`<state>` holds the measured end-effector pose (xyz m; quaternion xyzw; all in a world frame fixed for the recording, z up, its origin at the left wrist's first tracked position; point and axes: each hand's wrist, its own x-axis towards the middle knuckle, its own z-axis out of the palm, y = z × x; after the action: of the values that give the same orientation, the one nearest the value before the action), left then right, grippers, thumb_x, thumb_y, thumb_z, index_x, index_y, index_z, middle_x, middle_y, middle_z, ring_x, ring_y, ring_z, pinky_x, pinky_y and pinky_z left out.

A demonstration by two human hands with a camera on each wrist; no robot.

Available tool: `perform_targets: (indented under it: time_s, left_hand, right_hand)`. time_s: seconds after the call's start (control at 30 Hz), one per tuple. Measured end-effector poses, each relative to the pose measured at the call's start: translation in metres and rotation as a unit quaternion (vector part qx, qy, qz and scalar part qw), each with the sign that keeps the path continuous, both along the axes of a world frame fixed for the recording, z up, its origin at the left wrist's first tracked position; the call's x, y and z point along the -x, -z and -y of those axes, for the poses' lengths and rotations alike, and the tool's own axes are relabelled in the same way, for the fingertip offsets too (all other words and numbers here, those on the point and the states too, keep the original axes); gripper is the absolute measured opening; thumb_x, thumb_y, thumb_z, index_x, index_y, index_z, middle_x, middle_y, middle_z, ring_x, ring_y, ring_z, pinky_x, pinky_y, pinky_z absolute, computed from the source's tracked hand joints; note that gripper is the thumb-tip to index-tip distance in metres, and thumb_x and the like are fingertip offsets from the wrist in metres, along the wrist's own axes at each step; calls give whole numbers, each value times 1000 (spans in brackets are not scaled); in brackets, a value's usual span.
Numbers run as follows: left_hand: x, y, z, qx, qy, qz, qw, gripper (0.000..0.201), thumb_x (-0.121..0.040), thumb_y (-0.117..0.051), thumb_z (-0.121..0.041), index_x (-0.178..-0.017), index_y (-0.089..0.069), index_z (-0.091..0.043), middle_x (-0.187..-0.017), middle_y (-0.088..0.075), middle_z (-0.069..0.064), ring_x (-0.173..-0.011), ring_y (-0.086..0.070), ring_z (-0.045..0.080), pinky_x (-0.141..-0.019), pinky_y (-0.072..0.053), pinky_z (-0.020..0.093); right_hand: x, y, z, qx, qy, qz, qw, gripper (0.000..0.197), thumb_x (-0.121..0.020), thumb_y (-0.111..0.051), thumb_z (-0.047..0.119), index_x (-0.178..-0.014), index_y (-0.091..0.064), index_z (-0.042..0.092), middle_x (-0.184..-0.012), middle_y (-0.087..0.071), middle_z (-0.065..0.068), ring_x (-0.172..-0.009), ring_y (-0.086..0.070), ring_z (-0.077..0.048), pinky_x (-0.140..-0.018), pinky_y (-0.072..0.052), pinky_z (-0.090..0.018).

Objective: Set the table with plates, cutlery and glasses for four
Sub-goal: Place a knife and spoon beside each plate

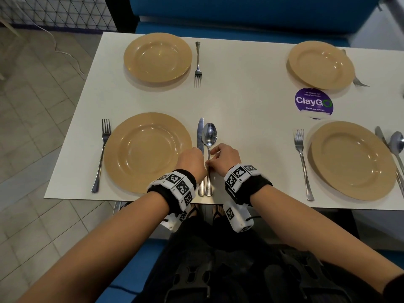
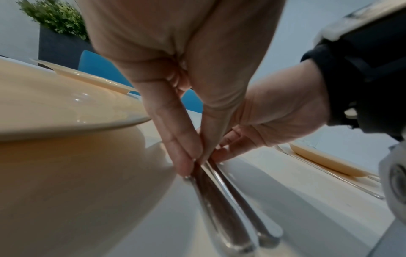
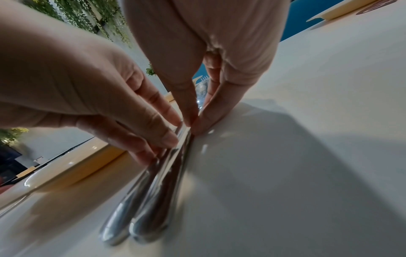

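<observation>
White rectangular table (image 1: 240, 101) seen from above, with a blue bench (image 1: 240, 12) along its far edge and a tiled floor (image 1: 32, 127) to its left. Four tan plates lie at its corners: near-left plate (image 1: 140, 152), near-right plate (image 1: 354, 160), far-left plate (image 1: 157, 56) and far-right plate (image 1: 320, 64). A round purple "ClayGo" sticker (image 1: 313, 102) lies between the two right-hand plates. Cutlery: a fork (image 1: 101, 154) just left of the near-left plate; a knife (image 1: 200, 133) and spoon (image 1: 209, 136) side by side, handles touching, just right of that plate; a second fork (image 1: 302, 162) just left of the near-right plate, with another knife (image 1: 381, 136) and spoon (image 1: 396, 142) on its right; a third fork (image 1: 197, 64) right of the far-left plate; and a piece of cutlery (image 1: 360, 82), type unclear, partly hidden at the right rim of the far-right plate. Both wrists carry black bands with white marker blocks. The left hand (image 1: 192, 159) pinches the knife handle (image 2: 211, 200) between thumb and fingertips (image 2: 182, 161); the right hand (image 1: 223, 159) likewise pinches the spoon handle (image 3: 162, 191) with its fingertips (image 3: 202, 121) against the table. The two hands meet over the paired handles, which lie flat on the table near its front edge.
</observation>
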<state>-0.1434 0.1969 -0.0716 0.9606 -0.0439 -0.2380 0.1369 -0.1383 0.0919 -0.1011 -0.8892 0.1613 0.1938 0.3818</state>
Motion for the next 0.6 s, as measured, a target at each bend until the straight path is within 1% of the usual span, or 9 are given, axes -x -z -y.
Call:
perform_targets:
  time_s: [0.07,0.17,0.27,0.37,0.43,0.5,0.53,0.6]
  left_hand:
    - [-1,1,0,2,-3,-2,1000,25,-89,-59,-16,-110,-55,-4,-111,-60,11,-102,-60,26,-78,-46,29]
    - [-2,1,-1,6,-11,-7,1000,24,-87,-61,-15,-107,-55,-3,-108,-62,11,-99,-61,26,-75,-45,28]
    - [-2,2,-1,12,-13,-7,1000,25,-87,-61,-14,-109,-55,-3,-108,-62,12,-100,-61,27,-77,-45,28]
    - [-4,2,-1,10,-12,-10,1000,26,-88,-61,-15,-110,-54,-3,-109,-61,12,-101,-60,27,-76,-44,28]
    - [-5,1,-2,12,-13,-13,1000,26,-87,-62,-17,-108,-55,-3,-106,-62,12,-99,-61,27,-73,-43,28]
    - [-10,-2,-2,20,-14,-12,1000,28,-86,-62,-19,-108,-55,-4,-105,-63,12,-97,-61,26,-72,-43,28]
    - [-14,-3,-2,29,-12,-7,999,29,-86,-62,-21,-109,-56,-5,-104,-64,11,-97,-60,26,-72,-44,28]
    - [-23,-9,1,65,-7,8,998,31,-86,-62,-21,-112,-56,-8,-104,-65,9,-96,-61,24,-77,-48,28]
  right_hand:
    - [-1,0,0,0,-2,1,1000,31,-78,-71,11,-107,-61,11,-108,-65,-8,-97,-60,-21,-75,-41,-22]
    - [-2,1,1,1,-4,0,1000,30,-78,-71,11,-106,-61,11,-107,-65,-7,-89,-56,-17,-74,-39,-21]
    - [-3,2,2,2,-6,-1,1000,30,-78,-70,11,-106,-61,11,-99,-61,-4,-94,-58,-19,-75,-39,-21]
    - [-4,2,3,2,-10,-5,1000,30,-78,-71,12,-106,-61,11,-93,-55,1,-92,-56,-17,-75,-39,-21]
    - [-6,1,4,-3,-10,-7,1000,31,-76,-72,14,-105,-61,12,-93,-58,1,-89,-58,-16,-78,-44,-22]
    - [-11,-2,7,-30,5,-7,999,30,-76,-74,13,-102,-60,13,-95,-66,-5,-85,-66,-21,-83,-53,-29]
    - [-15,-5,10,-41,13,-4,999,29,-76,-74,12,-102,-59,13,-94,-68,-7,-81,-68,-22,-84,-55,-34]
    - [-25,-13,17,-41,22,10,999,30,-77,-73,13,-104,-59,13,-94,-71,-9,-81,-70,-23,-85,-56,-37]
